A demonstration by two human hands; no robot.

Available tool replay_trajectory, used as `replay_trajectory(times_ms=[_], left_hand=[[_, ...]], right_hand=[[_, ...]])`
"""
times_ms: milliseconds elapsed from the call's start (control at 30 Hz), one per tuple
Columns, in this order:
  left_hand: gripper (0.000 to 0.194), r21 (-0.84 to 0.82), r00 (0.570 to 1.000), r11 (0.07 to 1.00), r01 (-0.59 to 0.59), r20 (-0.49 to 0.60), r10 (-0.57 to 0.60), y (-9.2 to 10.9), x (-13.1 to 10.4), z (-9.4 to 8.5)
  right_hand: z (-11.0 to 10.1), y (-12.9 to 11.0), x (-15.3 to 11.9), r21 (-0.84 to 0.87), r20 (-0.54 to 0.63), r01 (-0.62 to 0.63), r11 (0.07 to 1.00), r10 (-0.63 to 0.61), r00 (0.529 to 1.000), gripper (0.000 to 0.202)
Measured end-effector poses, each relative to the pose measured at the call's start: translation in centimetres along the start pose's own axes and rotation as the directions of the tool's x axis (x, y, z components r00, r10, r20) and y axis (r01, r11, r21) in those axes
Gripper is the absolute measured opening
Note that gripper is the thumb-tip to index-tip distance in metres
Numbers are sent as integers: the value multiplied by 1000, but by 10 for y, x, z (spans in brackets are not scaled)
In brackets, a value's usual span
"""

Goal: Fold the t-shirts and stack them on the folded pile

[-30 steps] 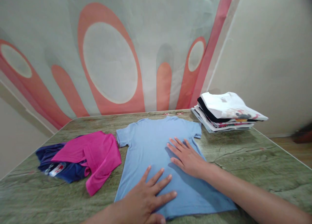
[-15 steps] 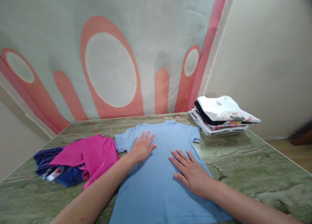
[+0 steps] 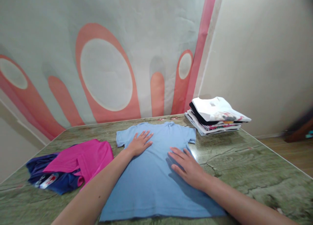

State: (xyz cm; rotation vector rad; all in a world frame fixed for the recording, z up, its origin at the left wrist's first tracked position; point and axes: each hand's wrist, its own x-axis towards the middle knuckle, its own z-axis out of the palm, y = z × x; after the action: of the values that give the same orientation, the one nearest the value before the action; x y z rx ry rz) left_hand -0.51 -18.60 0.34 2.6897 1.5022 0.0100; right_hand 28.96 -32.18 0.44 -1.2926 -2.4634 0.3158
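A light blue T-shirt point(image 3: 151, 185) lies spread out on the table, its neck toward the wall and its hem toward me. My left hand point(image 3: 140, 143) rests open on the upper left of the shirt, fingers spread and pointing away from me. Over the right side of the shirt is my right hand point(image 3: 187, 168), palm down with fingers extended. A shadow shows beside its fingertips, so it seems slightly raised off the cloth. Small wrinkles run across the chest between the hands.
Left of the shirt, a crumpled pink garment point(image 3: 85, 158) lies over a dark blue one point(image 3: 61, 184). A stack of folded shirts point(image 3: 212, 110), white on top, stands at the back right. The table point(image 3: 244, 166) has a wood-grain surface and meets a patterned wall.
The shirt's hem has come into full view and the left sleeve lies straighter. My right hand appears lifted slightly from the cloth. The camera view has shifted a little.
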Motion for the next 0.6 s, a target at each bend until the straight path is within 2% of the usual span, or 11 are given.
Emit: replay_trajectory(times_ms=[67,133,267,367,467,600], left_hand=[[58,2,1000,1000,-11,4,11,-4,1,-2],[58,7,1000,1000,-14,4,14,-5,1,-4],[59,23,1000,1000,21,8,-21,-2,-1,-5],[57,80,994,993,89,-72,-84,-3,-11,-6],[55,154,968,965,212,-168,-186,-19,-31,-9],[58,170,883,872,460,-189,-429,-57,-71,-7]], right_hand=[[-4,20,1,-33,-120,-65,997,60,991,49],[-7,43,2,-76,-189,-133,988,117,975,49],[-9,72,1,-149,-126,-209,966,191,973,48],[-10,74,-2,-187,-111,-237,953,220,969,45],[-12,72,-4,-196,-109,-248,949,230,967,45],[-14,72,-5,-198,-97,-245,949,230,968,46]])
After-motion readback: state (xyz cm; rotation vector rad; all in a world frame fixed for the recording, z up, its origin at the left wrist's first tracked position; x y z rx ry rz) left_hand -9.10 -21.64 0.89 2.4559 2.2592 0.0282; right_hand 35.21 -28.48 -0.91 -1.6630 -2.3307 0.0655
